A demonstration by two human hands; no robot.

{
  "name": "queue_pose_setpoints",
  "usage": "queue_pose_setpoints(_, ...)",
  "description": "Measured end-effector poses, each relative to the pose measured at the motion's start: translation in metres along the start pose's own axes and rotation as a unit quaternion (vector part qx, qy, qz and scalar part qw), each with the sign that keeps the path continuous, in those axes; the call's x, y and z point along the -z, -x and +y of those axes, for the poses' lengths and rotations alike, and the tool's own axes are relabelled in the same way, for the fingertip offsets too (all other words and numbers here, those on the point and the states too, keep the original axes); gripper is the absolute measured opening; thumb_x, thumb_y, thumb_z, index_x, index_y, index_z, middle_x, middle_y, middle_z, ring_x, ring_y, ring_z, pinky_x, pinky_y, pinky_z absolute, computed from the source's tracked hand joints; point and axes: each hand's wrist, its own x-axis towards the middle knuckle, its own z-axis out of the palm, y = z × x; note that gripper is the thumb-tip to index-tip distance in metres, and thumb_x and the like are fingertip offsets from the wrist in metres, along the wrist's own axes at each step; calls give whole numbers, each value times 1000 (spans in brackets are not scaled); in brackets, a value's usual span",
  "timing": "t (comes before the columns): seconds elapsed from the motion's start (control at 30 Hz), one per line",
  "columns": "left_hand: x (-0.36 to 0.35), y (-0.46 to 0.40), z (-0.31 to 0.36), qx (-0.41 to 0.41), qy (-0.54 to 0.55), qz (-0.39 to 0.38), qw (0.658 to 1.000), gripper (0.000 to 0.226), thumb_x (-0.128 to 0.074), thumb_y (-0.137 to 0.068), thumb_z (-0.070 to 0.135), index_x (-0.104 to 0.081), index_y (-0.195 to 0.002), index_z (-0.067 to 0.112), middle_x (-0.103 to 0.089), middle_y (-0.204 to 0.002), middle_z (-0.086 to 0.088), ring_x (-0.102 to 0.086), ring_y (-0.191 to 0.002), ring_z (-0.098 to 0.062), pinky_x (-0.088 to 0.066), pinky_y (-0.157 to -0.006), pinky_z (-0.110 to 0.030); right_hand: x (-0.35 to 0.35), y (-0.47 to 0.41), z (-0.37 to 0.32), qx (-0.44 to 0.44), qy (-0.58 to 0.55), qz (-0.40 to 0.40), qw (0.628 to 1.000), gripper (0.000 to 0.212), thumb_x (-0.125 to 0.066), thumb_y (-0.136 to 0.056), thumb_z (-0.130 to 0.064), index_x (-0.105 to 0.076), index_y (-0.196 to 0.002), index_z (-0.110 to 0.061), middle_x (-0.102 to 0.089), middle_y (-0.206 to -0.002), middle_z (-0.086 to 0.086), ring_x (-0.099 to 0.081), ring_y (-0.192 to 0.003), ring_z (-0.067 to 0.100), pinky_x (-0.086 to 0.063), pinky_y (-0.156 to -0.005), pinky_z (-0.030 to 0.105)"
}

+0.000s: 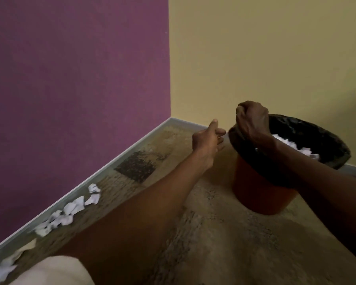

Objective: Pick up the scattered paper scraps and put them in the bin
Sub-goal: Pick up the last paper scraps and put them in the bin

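From the head camera, the right hand point(252, 120) hangs over the rim of the bin point(261, 194), fingers curled into a fist, perhaps around a pale scrap, though blur hides it. The left hand point(209, 138) reaches forward beside the bin, fingers loosely extended, holding nothing. Paper scraps point(70, 210) lie along the baseboard point(119, 153); more fill the bin.

Fisted right hand point(252, 120) above bin point(261, 188)

Both forearms bare — no sleeves; left hand point(208, 138), right hand point(252, 120) apparently without rings.
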Motion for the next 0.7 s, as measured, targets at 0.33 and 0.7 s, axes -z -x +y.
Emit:
queue_pose_setpoints(0.33,182,8,-16,40,63,211,975,37,-46,-101,36,-59,-76,11,-70,-89,-4,-57,-62,-13,-50,-60,-27,-126,54,-116,138,-105,-97,980,26,-42,-92,-12,-57,-71,-6,-64,-75,15,-55,-68,28,-31,-63,31)
queue_pose_setpoints(0.7,384,65,-83,61,-182,413,890,27,-53,-93,23,-70,-107,7,-70,-108,-13,-65,-101,-31,-53,-90,-37,-237,145,-200,199,-171,-254,931,22,-52,-90,-13,-72,-91,-4,-73,-89,14,-66,-85,29,-41,-75,27)
